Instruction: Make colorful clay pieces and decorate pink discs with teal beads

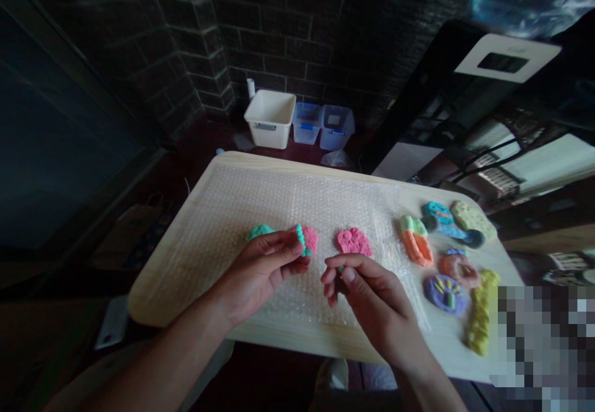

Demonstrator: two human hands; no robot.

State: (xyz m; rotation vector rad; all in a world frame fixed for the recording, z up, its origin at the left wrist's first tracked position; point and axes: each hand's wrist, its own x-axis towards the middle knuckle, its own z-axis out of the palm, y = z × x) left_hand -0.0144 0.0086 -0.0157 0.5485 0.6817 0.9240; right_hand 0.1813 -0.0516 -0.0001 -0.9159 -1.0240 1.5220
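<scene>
Between the thumb and fingers of my left hand (264, 263) is a pink clay piece (310, 238) with a row of small green balls along its edge. My right hand (372, 294) pinches a tiny bit of green clay (341, 269) between thumb and forefinger. Just beyond the right hand, a lump of pink clay (354, 241) lies on the bubble wrap (223, 214). A lump of green clay (260, 231) sits behind my left hand, partly hidden by it. The two hands are apart, both above the bubble wrap.
On the right of the wooden table (458, 344) lie several coloured clay shapes, among them an orange and green one (415, 240), a purple disc (445, 294) and a yellow strip (483, 313). Beyond the table, a white bin (270, 118) and two clear boxes stand on the floor.
</scene>
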